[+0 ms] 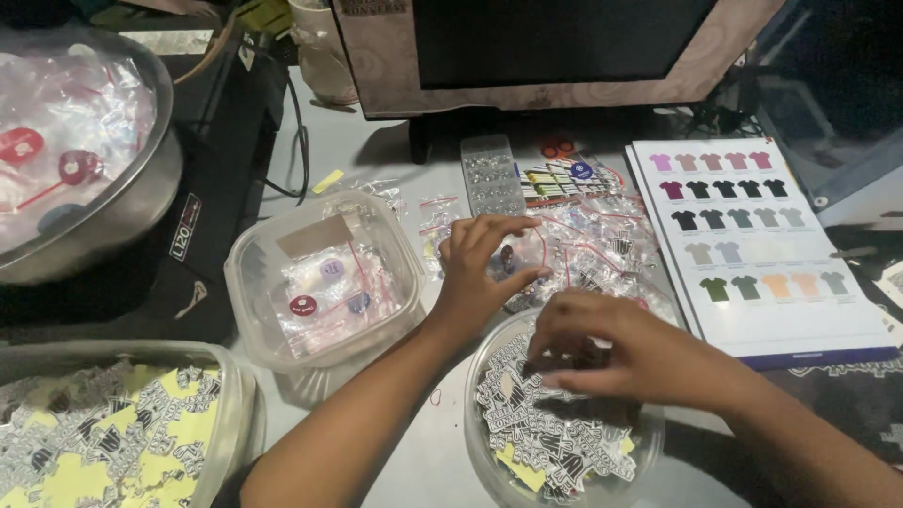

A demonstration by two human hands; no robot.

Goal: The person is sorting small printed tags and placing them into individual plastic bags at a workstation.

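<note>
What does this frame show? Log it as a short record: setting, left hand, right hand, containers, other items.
setting: grey desk in front of a monitor
left hand: left hand pinching a small clear zip bag above a pile of such bags
right hand: right hand reaching into a round clear tub of stickers
containers: square clear tub with bagged badges; metal bowl; sticker tub at lower left
other items: shirt colour chart

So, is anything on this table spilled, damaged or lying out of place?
Nothing looks spilled or damaged. The small clear bags lie in a loose heap beside the shirt colour chart, some overlapping its edge. The stickers stay inside the round bowl under the right hand.
</note>
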